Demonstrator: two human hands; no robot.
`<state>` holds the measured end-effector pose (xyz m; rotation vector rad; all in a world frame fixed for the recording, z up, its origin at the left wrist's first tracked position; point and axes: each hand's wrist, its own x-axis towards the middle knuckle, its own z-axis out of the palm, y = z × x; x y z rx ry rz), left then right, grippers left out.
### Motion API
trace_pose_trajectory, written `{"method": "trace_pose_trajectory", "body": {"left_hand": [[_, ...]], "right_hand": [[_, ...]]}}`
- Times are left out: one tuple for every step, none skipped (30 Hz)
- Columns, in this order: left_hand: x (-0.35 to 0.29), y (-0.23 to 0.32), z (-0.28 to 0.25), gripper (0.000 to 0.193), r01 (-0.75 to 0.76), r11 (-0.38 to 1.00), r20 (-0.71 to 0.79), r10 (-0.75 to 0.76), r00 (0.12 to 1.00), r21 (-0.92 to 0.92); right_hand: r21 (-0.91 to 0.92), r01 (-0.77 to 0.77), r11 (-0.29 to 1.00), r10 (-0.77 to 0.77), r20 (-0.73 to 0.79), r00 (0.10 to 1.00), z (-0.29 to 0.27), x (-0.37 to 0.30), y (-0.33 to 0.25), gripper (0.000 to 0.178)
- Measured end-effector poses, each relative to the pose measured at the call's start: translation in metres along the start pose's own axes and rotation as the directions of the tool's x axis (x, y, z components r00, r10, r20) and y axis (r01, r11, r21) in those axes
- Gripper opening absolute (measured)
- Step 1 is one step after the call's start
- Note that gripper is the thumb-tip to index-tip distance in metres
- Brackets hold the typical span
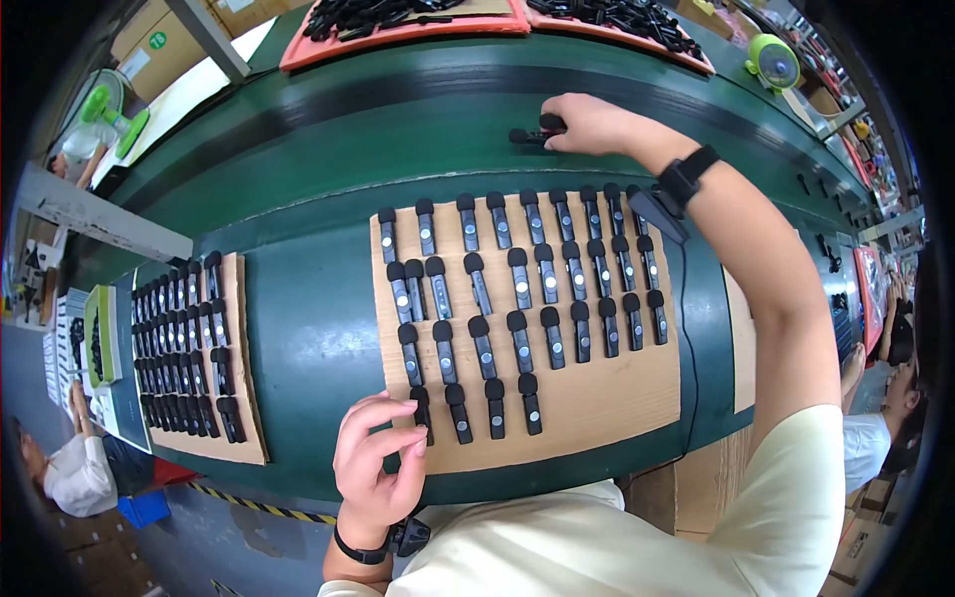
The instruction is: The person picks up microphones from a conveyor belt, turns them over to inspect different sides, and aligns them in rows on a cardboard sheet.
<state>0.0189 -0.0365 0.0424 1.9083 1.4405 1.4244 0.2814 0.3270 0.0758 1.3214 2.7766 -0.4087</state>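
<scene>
Small black clip-on microphones with foam heads (494,410) lie in rows on a cardboard sheet (607,418) in front of me. My left hand (373,468) is at the sheet's lower left corner, fingers curved and apart. Its fingertips are beside or lightly against the end microphone (422,416) of the nearest row. My right arm reaches far forward over the green bench. There my right hand (592,127) is closed, fingers pinched on a black foam-headed microphone (551,123). Another microphone (525,136) shows at those fingertips; whether it is held or lying on the bench I cannot tell.
Red trays (403,35) heaped with black parts stand at the far side. A second cardboard sheet (249,398) full of microphones lies to the left. A black cable (688,348) runs along the sheet's right side. A green fan (772,62) stands far right; other people sit at both sides.
</scene>
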Motion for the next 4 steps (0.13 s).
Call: {"method": "trace_pose_trajectory", "body": {"left_hand": [[0.001,0.000,0.001,0.015,0.001,1.000,-0.002,-0.001,1.000,0.002],[0.002,-0.001,0.003,0.015,-0.004,1.000,-0.007,0.004,1.000,-0.023],[0.001,0.000,0.000,0.015,-0.004,0.999,-0.016,0.003,1.000,-0.040],[0.000,0.001,-0.002,0.015,-0.003,0.998,-0.023,0.002,1.000,-0.057]], "right_hand": [[0.034,0.029,0.999,-0.027,-0.067,0.997,-0.006,-0.008,-0.003,0.030],[0.031,0.027,0.999,-0.024,-0.066,0.998,-0.011,-0.019,-0.011,0.030],[0.160,0.038,0.986,-0.020,-0.113,0.993,-0.014,-0.032,-0.027,0.029],[0.286,0.053,0.957,-0.008,-0.157,0.988,-0.016,-0.048,-0.046,0.027]]}}
